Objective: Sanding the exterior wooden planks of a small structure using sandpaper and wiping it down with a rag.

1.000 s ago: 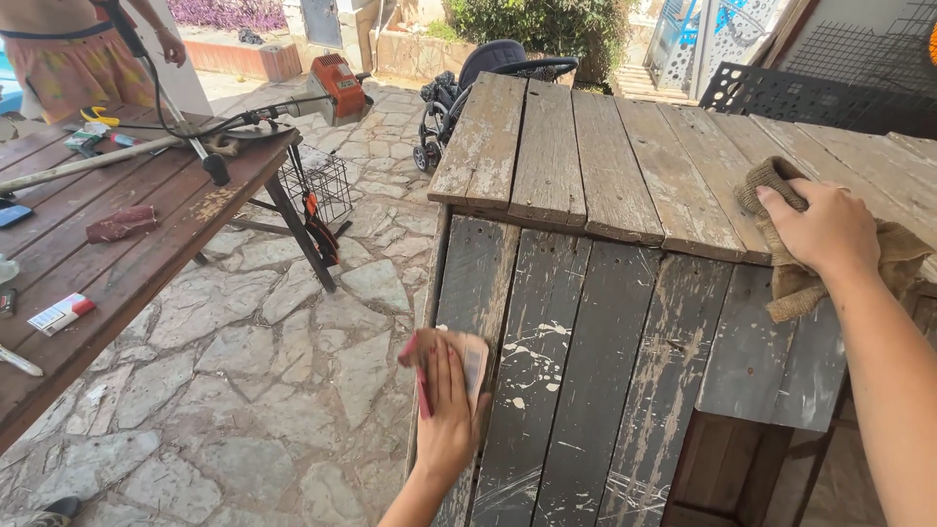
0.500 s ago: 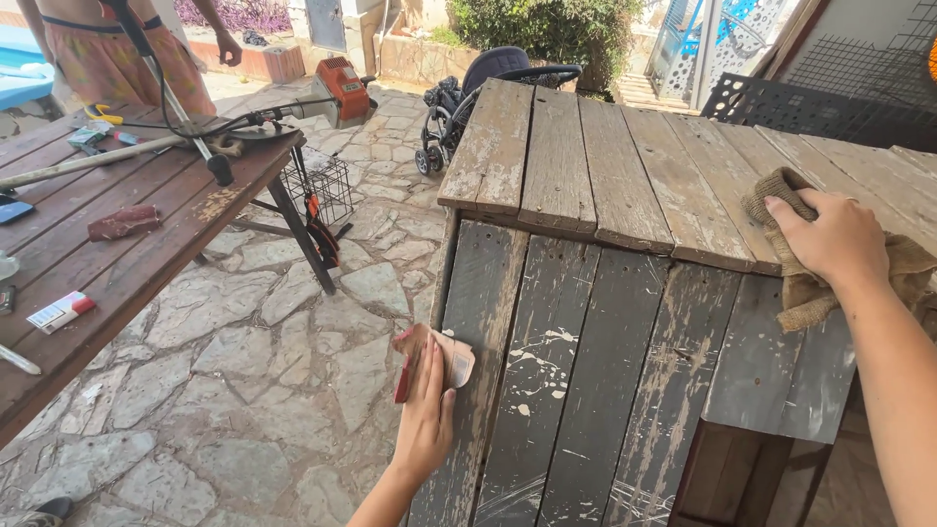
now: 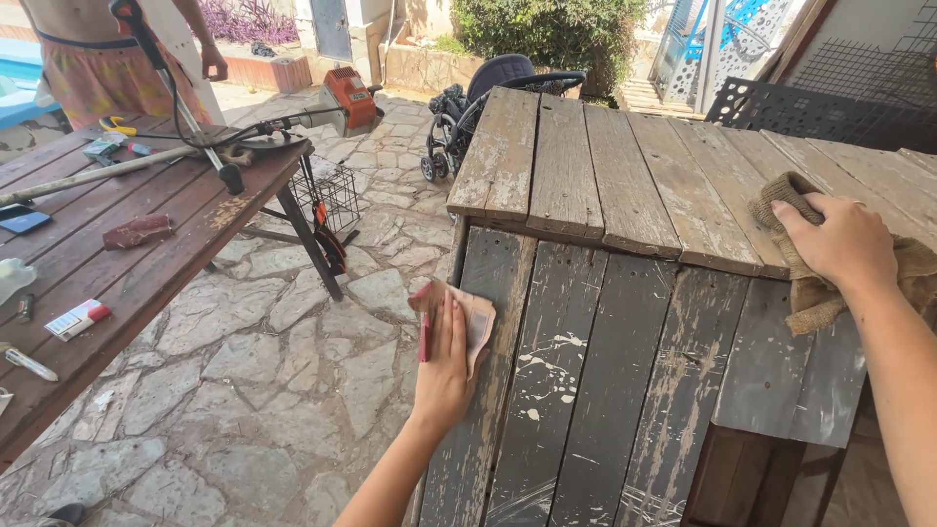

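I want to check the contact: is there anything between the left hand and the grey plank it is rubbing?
Yes. A folded sheet of sandpaper lies flat under the left hand, pressed against the grey plank at the cabinet's corner. Nothing else is between them.

Counted around the grey plank cabinet [image 3: 625, 293]: two hands, one sheet of sandpaper [image 3: 475, 317] against its side, one burlap rag [image 3: 810, 283] on its top, one wooden table [image 3: 146, 263] left of it, one stroller [image 3: 488, 107] behind it.

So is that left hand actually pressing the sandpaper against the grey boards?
Touching. The head view shows the left hand flat on the sandpaper, which lies against the grey board with no gap visible.
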